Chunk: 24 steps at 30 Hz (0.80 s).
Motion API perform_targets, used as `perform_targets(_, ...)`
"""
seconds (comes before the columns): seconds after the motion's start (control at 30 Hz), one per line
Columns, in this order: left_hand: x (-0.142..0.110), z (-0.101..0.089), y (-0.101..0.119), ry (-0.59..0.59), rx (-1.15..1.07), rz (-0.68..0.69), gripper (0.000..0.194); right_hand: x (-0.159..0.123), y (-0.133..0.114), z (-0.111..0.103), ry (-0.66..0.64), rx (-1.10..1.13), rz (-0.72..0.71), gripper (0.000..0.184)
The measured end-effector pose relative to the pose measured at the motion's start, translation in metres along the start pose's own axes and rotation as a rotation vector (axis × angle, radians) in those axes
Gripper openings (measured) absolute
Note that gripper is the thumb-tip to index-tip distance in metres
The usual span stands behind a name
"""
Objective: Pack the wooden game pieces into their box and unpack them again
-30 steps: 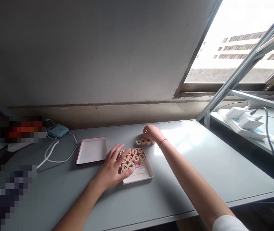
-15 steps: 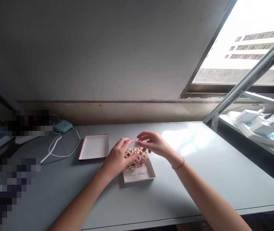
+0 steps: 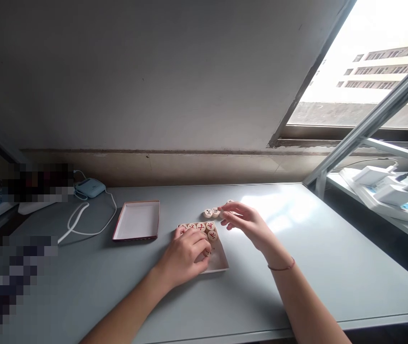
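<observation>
My left hand reaches over a shallow white box filled with round wooden Chinese chess pieces. Its thumb and fingers close around one piece, mostly hidden beneath them. Behind the box, my right hand is just above the table, with a pale piece partly showing between its thumb and fingertips. Beside those fingers lie a piece with a black character and another piece. One more piece shows partly behind the hand.
An upturned box lid lies left of the box on the grey table. Farther left are a light-blue device and a white cable. Power strips with plugged adapters sit on the right-hand shelf.
My left hand has come down and nearer over the box's front pieces. My right hand has shifted right, away from the box, uncovering pieces on the table behind it.
</observation>
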<state>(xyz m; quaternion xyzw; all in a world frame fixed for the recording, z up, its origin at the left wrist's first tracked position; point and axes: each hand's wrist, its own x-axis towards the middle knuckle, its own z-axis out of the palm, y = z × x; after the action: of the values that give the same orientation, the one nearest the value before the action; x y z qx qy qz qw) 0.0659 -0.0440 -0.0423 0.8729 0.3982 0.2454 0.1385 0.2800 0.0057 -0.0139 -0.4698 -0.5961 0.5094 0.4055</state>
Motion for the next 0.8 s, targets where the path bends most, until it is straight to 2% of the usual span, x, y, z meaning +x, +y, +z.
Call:
perform_targets(0.17, -0.001, 0.002, -0.002, 0.008, 0.087, 0.018, 0.009, -0.006, -0.003, 0.001, -0.21, -0.17, -0.06, 0.027)
perform_targets(0.27, -0.001, -0.001, -0.003, 0.024, 0.111, 0.003, 0.008, -0.014, -0.004, 0.011, -0.296, -0.347, -0.173, 0.017)
perform_targets(0.37, -0.002, -0.007, -0.005, 0.032, 0.107, -0.051, 0.01, -0.022, -0.003, 0.025, -0.326, -0.622, -0.325, 0.008)
perform_targets(0.53, -0.003, -0.019, -0.018, 0.083, 0.143, -0.131, 0.021, -0.027, 0.001, 0.041, -0.366, -1.005, -0.522, 0.008)
perform_targets(0.67, -0.004, -0.021, -0.028, 0.084, 0.164, -0.153, 0.029, -0.028, 0.004, 0.043, -0.338, -1.103, -0.568, 0.005)
perform_targets(0.8, -0.004, -0.018, -0.031, 0.097, 0.15, -0.162, 0.027, -0.025, 0.01, 0.046, -0.348, -1.133, -0.531, 0.005)
